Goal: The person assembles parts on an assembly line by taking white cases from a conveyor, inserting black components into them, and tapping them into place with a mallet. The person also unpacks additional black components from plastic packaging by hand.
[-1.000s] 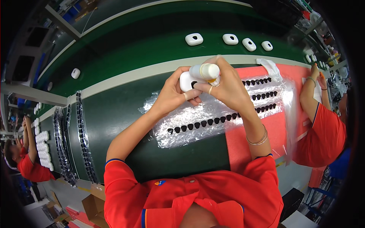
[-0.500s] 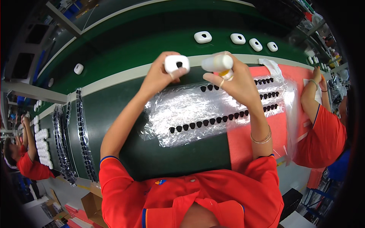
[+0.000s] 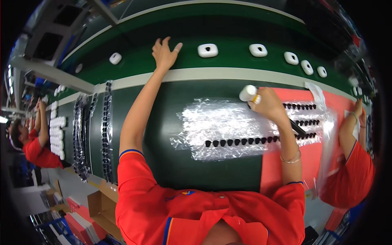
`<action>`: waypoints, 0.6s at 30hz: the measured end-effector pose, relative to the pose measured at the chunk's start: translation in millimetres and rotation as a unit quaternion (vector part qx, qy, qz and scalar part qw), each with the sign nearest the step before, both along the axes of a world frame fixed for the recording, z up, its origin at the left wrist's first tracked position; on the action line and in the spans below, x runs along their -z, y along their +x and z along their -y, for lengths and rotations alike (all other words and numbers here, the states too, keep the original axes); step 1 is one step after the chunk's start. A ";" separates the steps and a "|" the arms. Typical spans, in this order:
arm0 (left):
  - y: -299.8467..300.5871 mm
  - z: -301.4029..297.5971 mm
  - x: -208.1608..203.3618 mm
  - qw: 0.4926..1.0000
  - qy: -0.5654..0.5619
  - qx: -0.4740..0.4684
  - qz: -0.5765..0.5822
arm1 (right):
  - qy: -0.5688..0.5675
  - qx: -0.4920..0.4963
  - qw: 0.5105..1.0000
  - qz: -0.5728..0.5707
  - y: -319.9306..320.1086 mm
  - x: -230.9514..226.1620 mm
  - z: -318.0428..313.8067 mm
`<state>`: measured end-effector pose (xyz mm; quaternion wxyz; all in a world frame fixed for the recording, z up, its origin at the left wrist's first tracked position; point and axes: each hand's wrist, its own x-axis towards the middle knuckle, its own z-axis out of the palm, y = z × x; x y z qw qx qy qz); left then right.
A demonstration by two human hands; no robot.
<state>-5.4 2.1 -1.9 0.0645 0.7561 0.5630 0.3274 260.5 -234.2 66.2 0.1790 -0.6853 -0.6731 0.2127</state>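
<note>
My left hand (image 3: 165,54) reaches over the green belt (image 3: 185,38), fingers spread, with nothing in it. Just to its right on the belt lies a rounded white case (image 3: 208,50) with a small black patch on top. My right hand (image 3: 267,104) is closed round a small white-capped bottle (image 3: 248,93), with a yellow part showing beside the cap. A slim black tool (image 3: 297,127) sticks out from under that hand. Below it, clear plastic film (image 3: 228,122) carries rows of small black pieces (image 3: 243,141), partly covered by my right forearm.
More white cases (image 3: 258,50) lie along the belt. Black strips in film (image 3: 107,134) hang over the left side of the bench. A pink foam sheet (image 3: 273,167) lies under the film at right. Co-workers in red sit left (image 3: 38,153) and right (image 3: 347,171).
My left hand has let go of the white case, which now lies on the belt, and has opened. My right hand has come down toward the film with the bottle. The whole view has shifted.
</note>
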 end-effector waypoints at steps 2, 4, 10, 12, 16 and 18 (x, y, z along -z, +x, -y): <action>-54.9 -17.5 3.2 0.977 0.067 -0.195 -0.049 | -0.040 -0.016 0.994 -0.099 -6.6 -13.8 -1.5; -97.2 -42.9 7.4 0.943 0.087 -0.309 -0.085 | -0.004 0.003 0.993 -0.117 -8.2 -23.1 5.5; -179.4 -68.1 6.7 0.938 -0.073 -0.339 -0.003 | 0.033 -0.015 0.995 -0.096 -9.5 -18.2 11.7; -194.2 -65.9 11.9 0.950 -0.036 -0.309 -0.041 | -0.004 -0.019 0.995 -0.095 -18.5 -27.8 8.6; -116.4 -42.2 1.5 0.892 -0.116 -0.043 0.435 | -0.008 -0.016 0.993 -0.116 -12.7 -27.0 9.0; -85.1 -17.2 -17.3 0.734 -0.220 0.074 0.639 | 0.001 -0.014 0.992 -0.126 -13.2 -29.9 10.2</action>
